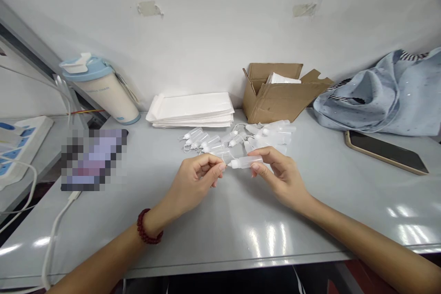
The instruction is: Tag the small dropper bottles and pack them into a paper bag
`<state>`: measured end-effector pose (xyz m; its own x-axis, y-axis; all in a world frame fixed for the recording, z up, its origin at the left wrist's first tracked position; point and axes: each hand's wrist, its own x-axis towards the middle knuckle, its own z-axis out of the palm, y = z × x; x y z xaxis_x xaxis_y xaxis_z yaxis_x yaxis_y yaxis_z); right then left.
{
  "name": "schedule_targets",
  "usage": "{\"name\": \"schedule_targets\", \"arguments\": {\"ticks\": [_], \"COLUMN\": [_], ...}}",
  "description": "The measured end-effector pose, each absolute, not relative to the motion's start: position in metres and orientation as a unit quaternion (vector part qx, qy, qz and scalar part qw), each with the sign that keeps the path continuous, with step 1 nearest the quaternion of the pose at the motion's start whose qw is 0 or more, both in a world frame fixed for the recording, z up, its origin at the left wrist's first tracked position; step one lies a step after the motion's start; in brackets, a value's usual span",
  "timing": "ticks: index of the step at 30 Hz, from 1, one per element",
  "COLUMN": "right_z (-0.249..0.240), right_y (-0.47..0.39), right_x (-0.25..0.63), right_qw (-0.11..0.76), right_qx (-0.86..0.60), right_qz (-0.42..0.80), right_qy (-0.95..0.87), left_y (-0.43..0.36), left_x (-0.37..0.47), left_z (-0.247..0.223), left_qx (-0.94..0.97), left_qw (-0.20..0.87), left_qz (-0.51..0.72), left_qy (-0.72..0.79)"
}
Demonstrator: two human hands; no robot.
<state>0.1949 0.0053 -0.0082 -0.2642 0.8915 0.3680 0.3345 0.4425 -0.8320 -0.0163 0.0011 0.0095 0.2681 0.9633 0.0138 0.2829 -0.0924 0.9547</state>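
Near the middle of the grey table [220, 220], my right hand [284, 177] holds a small translucent bottle [246, 162] between thumb and fingers. The bottle lies sideways, its white nozzle pointing left. My left hand [200, 179], with a dark red bead bracelet at the wrist, is pinched at the nozzle's tip; what its fingertips hold is too small to make out. Just behind both hands lies a loose pile of similar bottles [210, 141], several with thin white loops.
Behind the pile are stacked white envelopes [193, 108] and an open cardboard box [275, 101]. At left stand a tumbler [103, 89], a blurred phone [98, 156] with a cable, and a power strip [25, 147]. At right lie another phone [386, 150] and a blue cloth bag [386, 96].
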Motion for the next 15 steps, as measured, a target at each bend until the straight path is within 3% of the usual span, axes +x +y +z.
{"name": "schedule_targets", "arguments": {"ticks": [15], "right_z": [-0.0142], "right_y": [0.0048], "right_x": [0.1959], "right_qw": [0.442], "right_qx": [-0.415], "right_qz": [0.268], "right_qy": [-0.749], "left_y": [0.002], "left_x": [-0.0154], "left_z": [0.008], "left_qx": [0.645], "left_qw": [0.463], "left_qz": [0.36], "left_qy": [0.49]}}
